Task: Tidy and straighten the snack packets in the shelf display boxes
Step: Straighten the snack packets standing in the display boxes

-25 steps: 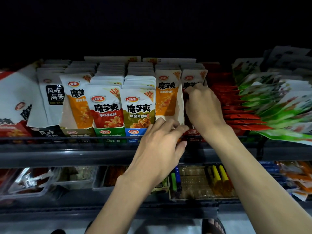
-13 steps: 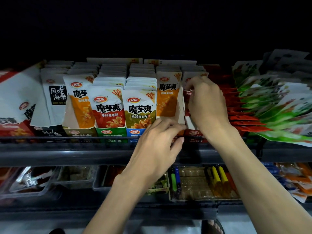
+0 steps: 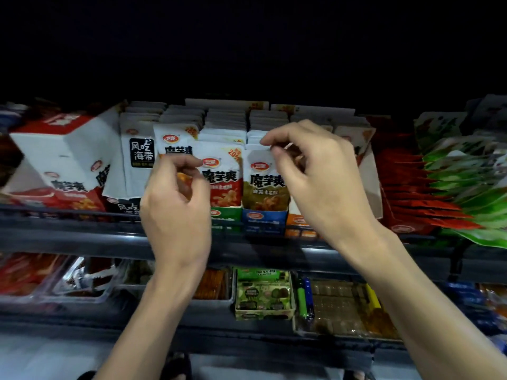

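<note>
Snack packets stand in rows in open display boxes (image 3: 263, 218) on the upper shelf: an orange packet (image 3: 175, 138), a red packet (image 3: 223, 185) and an olive packet (image 3: 264, 187) at the front. My left hand (image 3: 175, 212) is raised in front of the orange row, thumb and curled fingers pinching at the orange packet's upper part beside the red packet. My right hand (image 3: 326, 176) is up at the olive packet's top right corner, fingertips pinched on a packet's top edge. Which packet it pinches is hidden by the hand.
A tilted white and red carton (image 3: 63, 160) lies at the left. Black-label packets (image 3: 140, 157) stand beside it. Red sachets (image 3: 411, 193) and green sachets (image 3: 472, 187) fan out at the right. The dark shelf rail (image 3: 82, 237) runs below, with trays of goods (image 3: 263, 294) underneath.
Both hands rose and moved left. The left hand left the box front and went up to the orange row. The right hand left the red row for the olive packet's top.
</note>
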Demonstrator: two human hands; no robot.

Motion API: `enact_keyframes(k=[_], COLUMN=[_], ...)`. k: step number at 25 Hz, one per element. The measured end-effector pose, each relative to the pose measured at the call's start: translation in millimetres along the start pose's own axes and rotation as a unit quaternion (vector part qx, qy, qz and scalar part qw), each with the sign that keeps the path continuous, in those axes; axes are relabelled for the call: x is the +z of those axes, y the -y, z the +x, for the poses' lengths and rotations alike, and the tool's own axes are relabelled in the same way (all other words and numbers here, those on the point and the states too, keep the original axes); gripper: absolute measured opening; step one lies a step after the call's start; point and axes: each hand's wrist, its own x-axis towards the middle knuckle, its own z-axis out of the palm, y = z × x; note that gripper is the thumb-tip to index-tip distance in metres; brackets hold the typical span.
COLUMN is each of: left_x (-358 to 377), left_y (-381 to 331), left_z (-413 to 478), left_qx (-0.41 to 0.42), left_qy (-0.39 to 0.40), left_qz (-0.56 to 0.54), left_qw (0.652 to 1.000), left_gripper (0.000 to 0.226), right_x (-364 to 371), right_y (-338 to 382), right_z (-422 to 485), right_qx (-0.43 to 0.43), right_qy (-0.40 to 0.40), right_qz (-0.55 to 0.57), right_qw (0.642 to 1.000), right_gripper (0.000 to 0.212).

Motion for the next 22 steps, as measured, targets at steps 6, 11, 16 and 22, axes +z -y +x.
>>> enact_keyframes(k=[6, 11, 16, 22], left_x=[-26, -41, -51, -54], left_y=[15, 17, 21, 22], left_z=[19, 25, 31, 37], left_qx=[-0.065, -0.056, -0.1, -0.153], left_qy=[0.084, 0.121, 0.149, 0.154], left_qz=[0.263, 0.298, 0.271, 0.224], left_qw=[0.959, 0.945, 0.946, 0.95], left_gripper=[0.023, 0.023, 0.023, 0.019], right_x=[49, 90, 123, 131], right_y=[33, 60, 61, 58], right_z=[12, 53, 71, 67], right_qx=[-0.072, -0.145, -0.105, -0.121], right_qy=[0.062, 0.156, 0.169, 0.106], right_qz=[-0.087, -0.26, -0.333, -0.313], right_qw=[0.992, 0.942, 0.922, 0.936], right_gripper=[0.033, 0.043, 0.043, 0.045])
